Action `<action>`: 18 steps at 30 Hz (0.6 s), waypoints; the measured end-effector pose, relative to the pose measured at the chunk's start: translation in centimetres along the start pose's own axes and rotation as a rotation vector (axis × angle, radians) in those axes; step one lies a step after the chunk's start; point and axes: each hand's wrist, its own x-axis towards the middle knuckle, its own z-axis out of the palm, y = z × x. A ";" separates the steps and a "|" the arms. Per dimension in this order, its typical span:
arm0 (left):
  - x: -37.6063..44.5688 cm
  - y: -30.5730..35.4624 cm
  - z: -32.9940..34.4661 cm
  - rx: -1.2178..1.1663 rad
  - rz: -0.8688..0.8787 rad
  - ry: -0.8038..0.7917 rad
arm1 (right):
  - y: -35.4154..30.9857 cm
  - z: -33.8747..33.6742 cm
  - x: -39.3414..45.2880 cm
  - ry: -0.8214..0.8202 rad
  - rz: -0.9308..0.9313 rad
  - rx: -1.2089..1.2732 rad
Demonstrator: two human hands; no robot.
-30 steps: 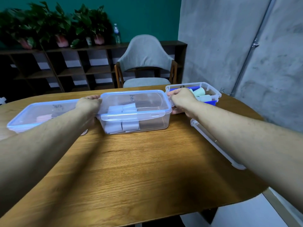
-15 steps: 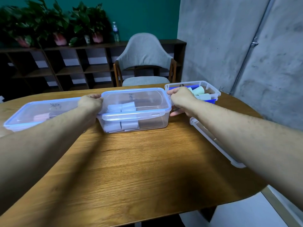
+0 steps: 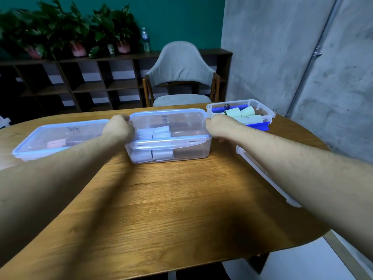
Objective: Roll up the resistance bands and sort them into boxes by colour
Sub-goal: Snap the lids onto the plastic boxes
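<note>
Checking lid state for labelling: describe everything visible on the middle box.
The middle box is a clear plastic rectangular tub with rounded corners, standing upright on the wooden table. A clear lid with a pale blue rim sits on top; dark handwriting shows on it, unreadable. Its front latch flap lies down along the near edge. Inside, pale lilac rolled bands are stacked toward the left. The left hand grips its left end and the right hand its right end, fingers curled at the lid edges.

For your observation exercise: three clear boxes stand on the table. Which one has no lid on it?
The right-hand box, holding green rolls. Its top is open, while the middle box and the left box both carry blue-rimmed lids.
</note>
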 end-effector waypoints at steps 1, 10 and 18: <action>0.0 0.2 0.1 0.039 0.008 0.007 | -0.1 -0.1 -0.1 -0.002 0.007 -0.010; -0.7 -0.1 -0.1 0.159 0.057 -0.133 | -0.4 0.2 1.5 0.038 0.024 -0.323; -1.7 0.7 -0.6 0.466 0.887 -0.435 | -2.5 -0.6 3.8 0.151 -0.268 -0.117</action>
